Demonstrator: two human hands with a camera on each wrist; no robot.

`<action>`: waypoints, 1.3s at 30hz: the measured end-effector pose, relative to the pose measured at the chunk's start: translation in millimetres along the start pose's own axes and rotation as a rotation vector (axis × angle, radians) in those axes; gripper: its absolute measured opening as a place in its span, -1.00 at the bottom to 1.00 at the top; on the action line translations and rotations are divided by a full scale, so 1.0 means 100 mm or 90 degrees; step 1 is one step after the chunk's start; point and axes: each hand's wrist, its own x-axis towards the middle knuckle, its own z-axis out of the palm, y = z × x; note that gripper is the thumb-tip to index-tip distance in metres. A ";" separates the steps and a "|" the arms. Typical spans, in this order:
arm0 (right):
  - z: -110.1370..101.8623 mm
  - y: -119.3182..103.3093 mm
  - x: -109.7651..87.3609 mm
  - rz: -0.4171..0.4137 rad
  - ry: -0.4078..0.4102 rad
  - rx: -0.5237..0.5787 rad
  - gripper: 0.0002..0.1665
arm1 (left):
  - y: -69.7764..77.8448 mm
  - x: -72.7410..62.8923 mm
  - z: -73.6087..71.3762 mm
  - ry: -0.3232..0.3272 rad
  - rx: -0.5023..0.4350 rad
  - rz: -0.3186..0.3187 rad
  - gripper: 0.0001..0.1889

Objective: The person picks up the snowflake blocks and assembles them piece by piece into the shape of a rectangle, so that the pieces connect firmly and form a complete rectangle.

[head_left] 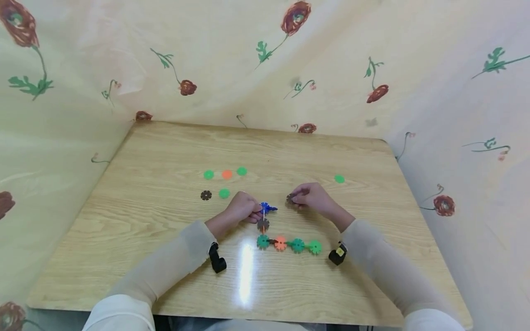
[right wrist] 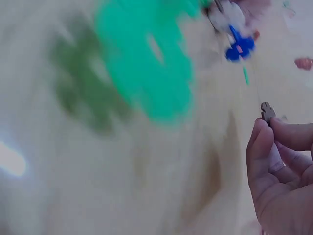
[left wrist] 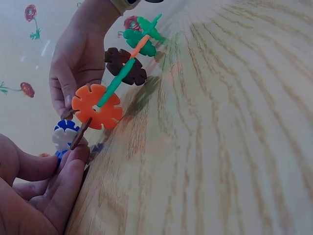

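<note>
My left hand (head_left: 243, 208) pinches the blue end of a linked chain of notched plastic discs. The blue disc (head_left: 265, 208) has another blue disc joined to it, pointing right. From there the chain comes toward me through a white disc (left wrist: 62, 139) and a brown disc (head_left: 263, 225). At a teal disc (head_left: 262, 242) it bends right, running through an orange disc (head_left: 280, 243) to a light green disc (head_left: 315, 247). To the right of the blue end, my right hand (head_left: 313, 198) holds a loose brown disc (right wrist: 267, 113) between thumb and fingertips, apart from the chain.
Loose discs lie flat beyond the left hand: several green ones (head_left: 209, 174), an orange one (head_left: 227, 174) and a brown one (head_left: 206, 195). Farther right lies another green disc (head_left: 339, 179). Flower-printed sheeting (head_left: 223, 59) borders the wooden table (head_left: 145, 184) behind and at both sides.
</note>
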 end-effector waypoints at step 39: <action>0.46 -0.02 -0.03 0.018 0.011 0.014 -0.84 | 0.03 -0.02 0.04 0.029 0.012 -0.004 -0.87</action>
